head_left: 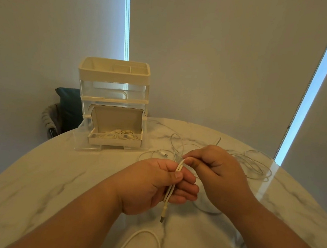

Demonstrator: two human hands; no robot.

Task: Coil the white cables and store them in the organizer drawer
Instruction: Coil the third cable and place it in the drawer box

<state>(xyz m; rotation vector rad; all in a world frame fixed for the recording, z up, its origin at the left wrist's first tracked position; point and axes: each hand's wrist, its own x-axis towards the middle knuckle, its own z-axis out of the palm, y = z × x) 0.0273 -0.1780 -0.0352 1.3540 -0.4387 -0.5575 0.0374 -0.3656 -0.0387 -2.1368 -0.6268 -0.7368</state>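
My left hand (159, 184) grips a folded white cable (169, 195) between thumb and fingers; its USB plug hangs down below the hand. My right hand (215, 172) pinches the top bend of the same cable just above my left thumb. The cable's slack loops on the table toward me. More white cables (254, 165) lie loose on the table behind my right hand. The organizer (113, 91) stands at the table's far left with its bottom clear drawer (82, 142) pulled out. In that drawer sits an open cardboard box (115, 141) holding a coiled white cable.
The round marble table (44, 182) carries everything. Behind the organizer a chair with a dark cushion (69, 107) stands against the wall. The organizer's top tray has several compartments.
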